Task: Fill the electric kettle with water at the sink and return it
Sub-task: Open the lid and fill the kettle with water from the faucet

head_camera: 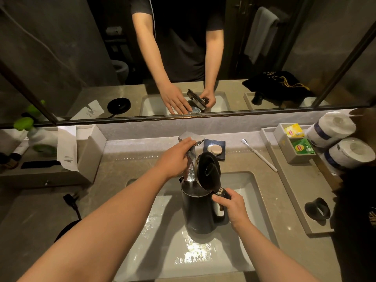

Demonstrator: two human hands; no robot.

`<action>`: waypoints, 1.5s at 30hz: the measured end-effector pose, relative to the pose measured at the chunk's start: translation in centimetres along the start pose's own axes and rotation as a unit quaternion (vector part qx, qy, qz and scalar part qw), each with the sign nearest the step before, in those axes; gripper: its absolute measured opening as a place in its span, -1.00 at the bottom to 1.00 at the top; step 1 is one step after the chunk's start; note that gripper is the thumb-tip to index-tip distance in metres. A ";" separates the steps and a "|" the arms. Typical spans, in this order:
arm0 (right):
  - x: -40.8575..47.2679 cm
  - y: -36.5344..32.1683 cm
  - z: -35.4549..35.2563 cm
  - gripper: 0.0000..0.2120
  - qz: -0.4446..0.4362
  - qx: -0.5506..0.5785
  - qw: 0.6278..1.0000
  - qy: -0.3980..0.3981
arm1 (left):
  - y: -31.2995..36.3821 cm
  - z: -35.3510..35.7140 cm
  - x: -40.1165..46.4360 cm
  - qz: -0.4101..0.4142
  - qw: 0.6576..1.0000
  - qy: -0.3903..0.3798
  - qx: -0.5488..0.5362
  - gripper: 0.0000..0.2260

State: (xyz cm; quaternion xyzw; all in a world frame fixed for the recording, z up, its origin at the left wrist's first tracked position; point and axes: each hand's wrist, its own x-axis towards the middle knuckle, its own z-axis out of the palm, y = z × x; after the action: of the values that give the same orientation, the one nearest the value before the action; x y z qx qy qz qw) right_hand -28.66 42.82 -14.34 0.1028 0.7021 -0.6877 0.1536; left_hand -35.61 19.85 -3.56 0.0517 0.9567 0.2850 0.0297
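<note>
A dark electric kettle (200, 212) hangs upright over the white sink basin (242, 200), its lid (207, 170) flipped open. My right hand (234, 210) grips the kettle's handle at its right side. Water runs from the chrome faucet (192, 151) down into the kettle's open mouth. My left hand (175, 159) rests on the faucet's lever, fingers laid over it. The kettle's round black base (67, 228) with its cord and plug lies on the counter at the left, partly hidden by my left forearm.
A soap dish (214, 148) sits behind the faucet, and a white toothbrush (259, 154) lies to the right. A grey tray (295, 180) holds tea bags, a black cup and paper rolls. A tissue box and bottles stand at the left. A mirror runs above the counter.
</note>
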 end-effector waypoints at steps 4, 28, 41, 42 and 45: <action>-0.1 0.1 0.0 -0.78 -0.001 -0.006 1.000 0.004 | 0.1 -0.1 0.0 -0.003 1.000 -0.004 0.003 -0.49; -0.1 0.5 0.6 -0.73 -0.010 -0.011 1.000 0.012 | 0.4 -0.7 -0.2 -0.010 1.000 -0.028 -0.009 -0.44; -1.1 -0.1 -0.5 -0.66 -0.017 0.005 1.000 -0.008 | 1.1 -1.1 -0.4 -0.048 0.990 -0.003 -0.132 -0.63; -1.3 -0.2 -0.7 -0.65 -0.020 0.004 1.000 -0.009 | 1.5 -1.1 -0.9 -0.053 0.983 0.033 -0.172 -0.67; -2.0 -0.5 -1.2 -0.66 -0.033 0.007 0.999 -0.013 | 2.9 -1.1 -3.0 -0.040 0.958 0.052 -0.278 -0.75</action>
State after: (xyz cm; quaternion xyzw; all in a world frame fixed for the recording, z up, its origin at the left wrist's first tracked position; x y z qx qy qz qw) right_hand -27.12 44.17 -13.13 0.0716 0.6985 -0.6983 0.1391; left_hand -32.49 21.26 -0.96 -0.0122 0.8413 0.5404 0.0045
